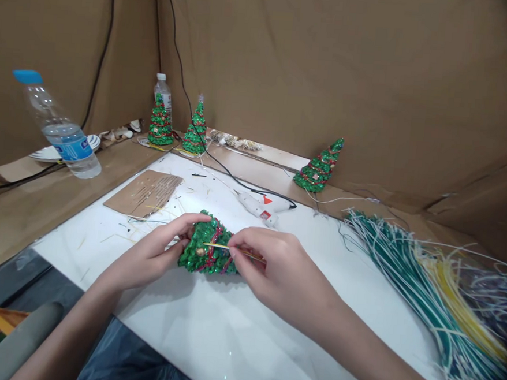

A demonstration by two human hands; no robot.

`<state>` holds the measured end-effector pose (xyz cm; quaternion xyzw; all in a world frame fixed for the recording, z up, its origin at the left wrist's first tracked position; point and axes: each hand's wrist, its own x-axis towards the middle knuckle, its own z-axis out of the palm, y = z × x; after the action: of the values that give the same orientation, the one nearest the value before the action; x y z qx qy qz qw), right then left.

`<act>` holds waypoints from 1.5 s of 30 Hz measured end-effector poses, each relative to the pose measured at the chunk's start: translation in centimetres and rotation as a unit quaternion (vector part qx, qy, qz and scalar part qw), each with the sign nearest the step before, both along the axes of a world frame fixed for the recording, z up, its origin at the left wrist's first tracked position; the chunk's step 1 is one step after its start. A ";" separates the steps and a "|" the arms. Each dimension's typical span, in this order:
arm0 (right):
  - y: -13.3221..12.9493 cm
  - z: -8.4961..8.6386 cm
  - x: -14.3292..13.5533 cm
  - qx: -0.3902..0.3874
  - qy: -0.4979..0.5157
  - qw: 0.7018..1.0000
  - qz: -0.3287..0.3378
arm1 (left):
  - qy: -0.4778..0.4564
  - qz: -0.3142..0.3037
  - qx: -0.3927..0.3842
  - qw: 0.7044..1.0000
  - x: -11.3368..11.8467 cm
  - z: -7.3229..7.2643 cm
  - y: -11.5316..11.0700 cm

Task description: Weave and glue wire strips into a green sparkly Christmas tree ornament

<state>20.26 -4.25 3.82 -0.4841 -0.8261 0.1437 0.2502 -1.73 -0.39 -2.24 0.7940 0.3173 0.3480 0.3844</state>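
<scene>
A small green tinsel tree (204,236) with red garland and a gold bead lies on its side over the white table. Its wide base is gripped by my left hand (160,247), thumb and fingers around the edge. My right hand (270,260) pinches a thin yellow and white strand (217,246), whose tip touches the tree beside the red garland. The tree's narrow end is hidden behind my right hand.
Behind are a white glue gun (258,208), brown cardboard (144,194) and three upright trees (194,131). Green and yellow strands (407,282) lie at right. A water bottle (68,136) leans at left; a black cable (232,177) crosses behind.
</scene>
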 end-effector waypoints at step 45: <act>0.2 -0.5 -0.6 -0.018 0.015 0.999 0.032 | 0.050 -0.067 -0.054 0.995 -0.2 2.0 -0.1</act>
<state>19.69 -4.06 3.29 -0.4598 -0.8345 0.1735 0.2493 -1.92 -0.49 -0.27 0.8081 0.3006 0.2635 0.4326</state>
